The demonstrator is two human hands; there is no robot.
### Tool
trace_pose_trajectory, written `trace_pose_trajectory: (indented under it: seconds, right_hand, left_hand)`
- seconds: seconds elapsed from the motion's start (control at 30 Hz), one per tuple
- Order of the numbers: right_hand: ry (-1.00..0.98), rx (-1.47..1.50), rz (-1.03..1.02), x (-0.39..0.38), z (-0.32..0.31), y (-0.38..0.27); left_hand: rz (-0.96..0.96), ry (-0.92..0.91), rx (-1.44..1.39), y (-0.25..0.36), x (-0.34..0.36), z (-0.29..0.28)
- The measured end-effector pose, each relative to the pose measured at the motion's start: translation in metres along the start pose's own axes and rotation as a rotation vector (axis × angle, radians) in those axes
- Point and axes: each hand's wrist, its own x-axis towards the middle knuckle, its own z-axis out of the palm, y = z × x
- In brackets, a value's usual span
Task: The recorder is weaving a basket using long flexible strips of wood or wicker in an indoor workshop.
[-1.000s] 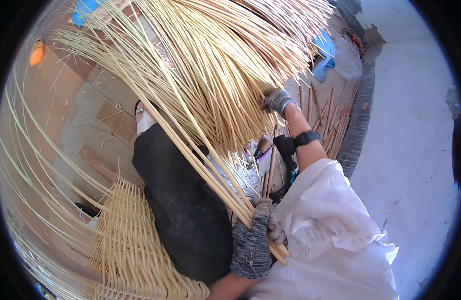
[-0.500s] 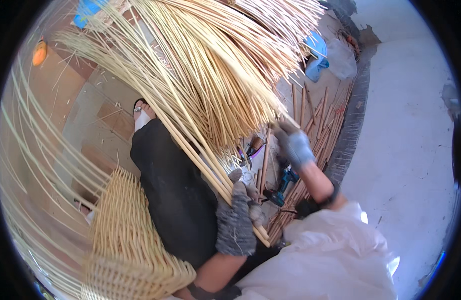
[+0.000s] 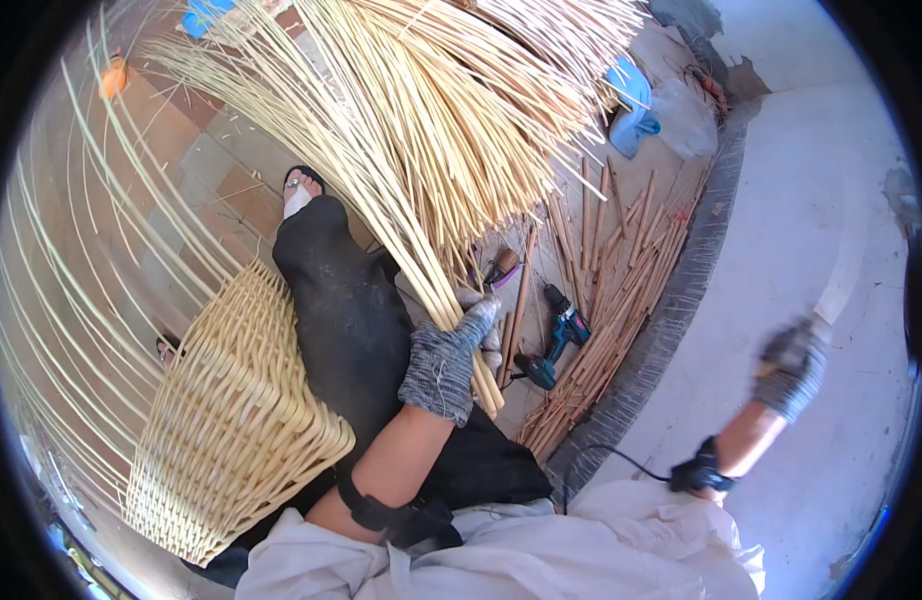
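At left — basket [image 3: 231, 405], inside hidden | left hand [image 3: 445, 365] clasping rods [image 3: 426, 285] | right hand [image 3: 789, 368] — can't tell

The left hand [image 3: 446, 362] grips some rods [image 3: 433, 290], the blurred right hand [image 3: 791, 368] is well apart, and a basket [image 3: 231, 410] tilts beside a black-clad leg [image 3: 336, 290].

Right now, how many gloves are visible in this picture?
2: one grey glove on the left hand, which grips pale rods, and another glove on the right hand, blurred before the white wall. Others might be hidden.
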Motion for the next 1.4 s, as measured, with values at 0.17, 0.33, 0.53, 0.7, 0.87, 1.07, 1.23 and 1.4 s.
trace_pose_trajectory:
  seconds: [0.17, 0.33, 0.53, 0.7, 0.87, 1.07, 1.23, 1.4]
  right_hand:
    - [-1.242, -0.509, 0.269, -0.141, 0.053, 0.113]
    - [-1.090, -0.130, 1.186, -0.180, 0.087, 0.084]
    - [-1.978, -0.600, 0.366, -0.145, 0.077, 0.080]
    - [-1.454, 0.347, 1.173, -0.110, 0.101, 0.029]
    - [-1.448, 0.793, 0.506, -0.030, 0.083, -0.082]
    - [-0.618, 0.982, -0.202, 0.021, -0.075, -0.134]
    - [-0.281, 0.792, -0.296, 0.011, -0.056, -0.078]
    - [-0.584, -0.144, 0.105, -0.055, 0.123, -0.004]
  left_hand:
    - [0.119, -0.131, 0.057, -0.020, 0.005, -0.015]
    - [0.022, -0.145, -0.115, 0.004, -0.019, -0.020]
    - [0.148, -0.050, 0.376, -0.013, -0.066, -0.030]
    - [-0.015, -0.380, 0.354, -0.038, -0.113, -0.005]
    - [0.219, -0.865, 0.524, -0.063, -0.156, 0.029]
    - [0.767, -1.200, 0.935, -0.061, -0.167, 0.072]
    - [0.592, -1.082, 1.129, -0.012, -0.150, 0.072]
    - [0.849, -0.328, 0.643, 0.007, -0.080, 0.072]
